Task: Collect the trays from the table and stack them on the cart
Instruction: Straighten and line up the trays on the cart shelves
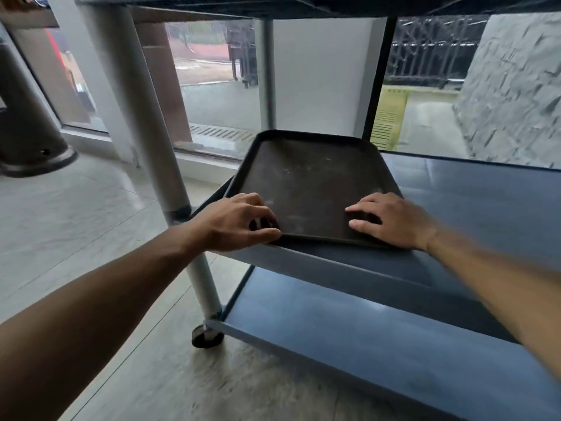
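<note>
Dark brown flat tray on grey metal cart shelf: left hand pinches its near corner, right hand presses flat.

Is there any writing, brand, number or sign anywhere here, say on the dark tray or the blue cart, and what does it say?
No text can be read anywhere.
The tray: only pale scuffs, no print.
The cart: plain blue shelves, no label.
The red shape behind the glass, upper left: too blurred to tell whether it carries lettering.
</note>
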Demonstrator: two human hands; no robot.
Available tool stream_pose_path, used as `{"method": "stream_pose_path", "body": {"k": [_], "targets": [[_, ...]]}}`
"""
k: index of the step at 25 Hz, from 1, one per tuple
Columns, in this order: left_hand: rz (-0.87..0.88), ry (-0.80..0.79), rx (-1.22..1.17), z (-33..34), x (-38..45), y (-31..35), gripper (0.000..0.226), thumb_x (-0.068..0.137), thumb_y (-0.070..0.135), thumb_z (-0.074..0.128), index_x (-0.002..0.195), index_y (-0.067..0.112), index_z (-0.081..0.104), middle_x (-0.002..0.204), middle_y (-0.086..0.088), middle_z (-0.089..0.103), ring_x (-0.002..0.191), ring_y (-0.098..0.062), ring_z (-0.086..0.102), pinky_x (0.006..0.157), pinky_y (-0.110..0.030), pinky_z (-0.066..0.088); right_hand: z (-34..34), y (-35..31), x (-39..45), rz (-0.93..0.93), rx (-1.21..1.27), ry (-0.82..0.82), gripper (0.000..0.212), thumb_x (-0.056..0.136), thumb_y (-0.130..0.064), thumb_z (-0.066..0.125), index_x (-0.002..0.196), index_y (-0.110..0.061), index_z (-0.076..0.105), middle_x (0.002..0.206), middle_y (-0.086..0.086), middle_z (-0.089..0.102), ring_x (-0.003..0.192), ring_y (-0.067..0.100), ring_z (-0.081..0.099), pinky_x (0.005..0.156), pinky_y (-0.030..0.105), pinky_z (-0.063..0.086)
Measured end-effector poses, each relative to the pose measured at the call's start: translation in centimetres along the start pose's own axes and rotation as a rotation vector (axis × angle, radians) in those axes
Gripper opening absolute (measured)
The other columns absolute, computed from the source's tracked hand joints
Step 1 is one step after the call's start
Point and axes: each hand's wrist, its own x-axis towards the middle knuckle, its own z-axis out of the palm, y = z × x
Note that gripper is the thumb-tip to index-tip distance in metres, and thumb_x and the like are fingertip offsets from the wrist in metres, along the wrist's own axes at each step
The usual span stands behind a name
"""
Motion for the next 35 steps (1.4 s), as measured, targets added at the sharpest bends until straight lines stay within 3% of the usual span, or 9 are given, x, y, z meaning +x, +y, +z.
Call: {"method": "stream_pose_path", "body": {"k": [5,10,17,21,25,28,30,32,35], "targets": [[0.014,0.081,-0.060,0.9,0.1,0.9,0.025,0.087,0.055,0.056,0.103,0.040,0.069,0.099,0.008,0.056,0.088,-0.010,0.056,0.082,-0.036,0.049,-1.1,-1.5,-2.6,-0.049,0.123,0.003,0.043,0.081,-0.070,0.043,0.110,-0.049,0.067,0.114,-0.015,0.059,0.107,0.008,0.054,0.091,0.036,0.047],[0.023,0.070,-0.111,0.4,0.3,0.7,0.010,0.084,0.038,0.070,0.093,0.039,0.074,0.087,0.012,0.060,0.068,0.004,0.052,0.072,-0.024,0.043,-2.7,-2.5,-4.4,-0.105,0.062,0.015,0.028,0.078,-0.063,0.060,0.094,-0.046,0.074,0.088,-0.016,0.066,0.082,0.007,0.061,0.072,0.028,0.051],[0.071,0.148,-0.122,0.6,-0.7,0.8,0.013,0.085,0.030,0.071,0.096,0.034,0.076,0.088,0.015,0.065,0.067,0.009,0.051,0.066,-0.021,0.042,-2.9,-3.7,-5.3,-0.116,0.018,0.081,0.024,0.081,-0.059,0.062,0.093,-0.042,0.075,0.066,-0.025,0.050,0.064,0.002,0.050,0.059,0.016,0.032],[0.081,0.151,-0.206,0.7,-1.3,0.3,0.014,0.084,0.024,0.073,0.097,0.027,0.078,0.090,0.011,0.067,0.069,0.003,0.056,0.063,-0.010,0.037,-2.8,-4.5,-5.6,-0.126,0.033,0.074,0.027,0.083,-0.057,0.061,0.093,-0.038,0.076,0.068,-0.024,0.051,0.066,0.002,0.050,0.059,0.015,0.031],[0.017,0.115,-0.408,0.9,-2.0,-0.2,0.014,0.084,0.017,0.072,0.096,0.019,0.079,0.092,0.002,0.067,0.082,-0.014,0.063,0.073,-0.025,0.048,-2.5,-5.5,-6.2,-0.182,0.042,0.076,0.029,0.085,-0.056,0.058,0.089,-0.034,0.075,0.082,-0.015,0.064,0.075,0.005,0.057,0.066,0.023,0.039],[0.011,0.105,-0.405,0.9,-1.7,-0.5,0.013,0.084,0.018,0.072,0.095,0.020,0.079,0.093,0.000,0.066,0.085,-0.017,0.063,0.074,-0.022,0.048,-2.2,-5.6,-6.3,-0.185,0.047,0.100,0.029,0.089,-0.054,0.055,0.091,-0.032,0.073,0.085,-0.011,0.065,0.078,0.010,0.060,0.066,0.025,0.042],[-0.020,0.117,-0.407,0.8,-1.6,-0.8,0.011,0.085,0.019,0.072,0.093,0.019,0.079,0.092,-0.001,0.066,0.085,-0.018,0.064,0.079,-0.028,0.050,-1.8,-5.7,-6.4,-0.135,0.108,0.105,0.033,0.092,-0.052,0.049,0.095,-0.029,0.072,0.087,-0.008,0.066,0.081,0.014,0.061,0.068,0.028,0.045],[-0.033,0.130,-0.367,1.0,-1.7,-1.0,0.012,0.085,0.025,0.071,0.092,0.019,0.079,0.091,0.000,0.065,0.083,-0.017,0.063,0.079,-0.036,0.051,-1.4,-6.1,-6.3,-0.118,0.113,0.098,0.043,0.089,-0.062,0.042,0.099,-0.030,0.069,0.087,-0.009,0.064,0.080,0.013,0.060,0.067,0.027,0.045],[-0.003,0.132,-0.242,1.2,-2.2,-1.3,0.023,0.082,0.046,0.069,0.092,0.027,0.076,0.089,0.008,0.063,0.080,-0.006,0.061,0.073,-0.030,0.051,-0.9,-7.2,-5.9,-0.140,0.049,0.067,0.065,0.072,-0.085,0.030,0.097,-0.034,0.061,0.085,-0.014,0.054,0.075,0.009,0.054,0.063,0.025,0.040]]}}
